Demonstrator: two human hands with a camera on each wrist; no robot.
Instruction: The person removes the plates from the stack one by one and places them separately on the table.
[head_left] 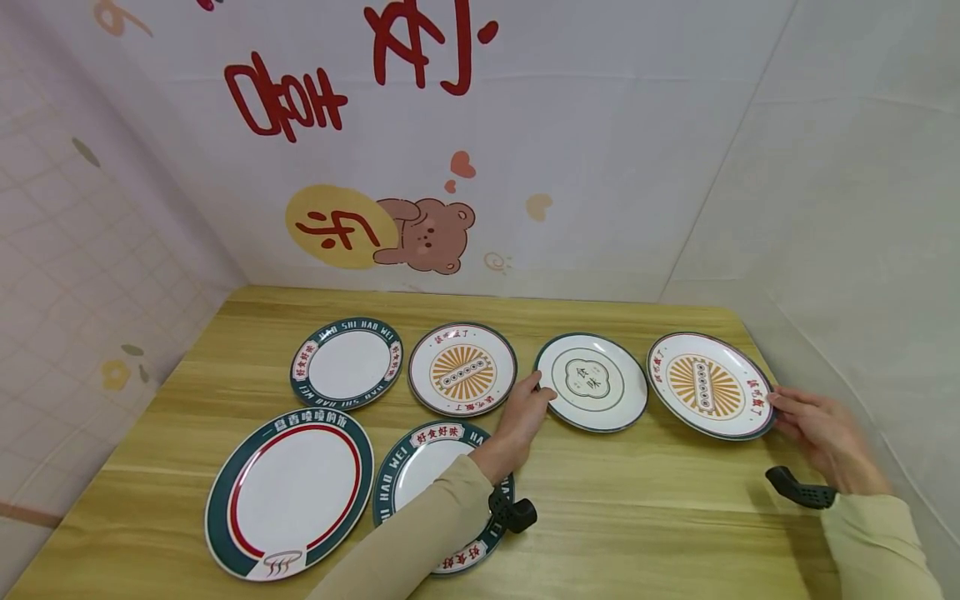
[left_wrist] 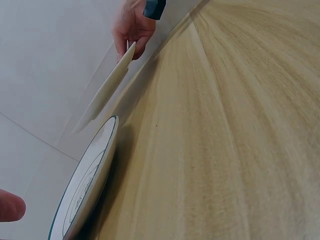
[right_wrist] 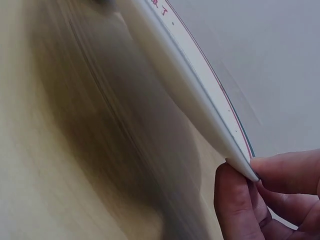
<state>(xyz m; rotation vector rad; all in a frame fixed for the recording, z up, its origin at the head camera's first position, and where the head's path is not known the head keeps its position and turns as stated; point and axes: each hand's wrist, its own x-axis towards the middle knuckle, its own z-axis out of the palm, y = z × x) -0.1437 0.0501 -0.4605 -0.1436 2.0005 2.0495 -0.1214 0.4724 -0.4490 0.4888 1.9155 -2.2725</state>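
My right hand [head_left: 821, 433] pinches the right rim of a white plate with an orange sunburst [head_left: 705, 387], thumb above and fingers below. That plate is tilted and raised off the table, its shadow showing in the right wrist view. My left hand [head_left: 520, 421] is at the left rim of a small green-rimmed plate [head_left: 588, 383] with a flower-shaped emblem. Its thumb [left_wrist: 11, 206] shows above that plate's face with a gap in the left wrist view; the other fingers are out of that frame. Under the left forearm, a dark green-rimmed plate [head_left: 420, 467] is partly hidden.
A second sunburst plate [head_left: 462, 369] sits left of the emblem plate. Further left are a green-bordered plate [head_left: 345, 364] and a large plate with a red ring [head_left: 296, 492]. Walls of printed white cloth [head_left: 600, 167] border the wooden table [head_left: 637, 517].
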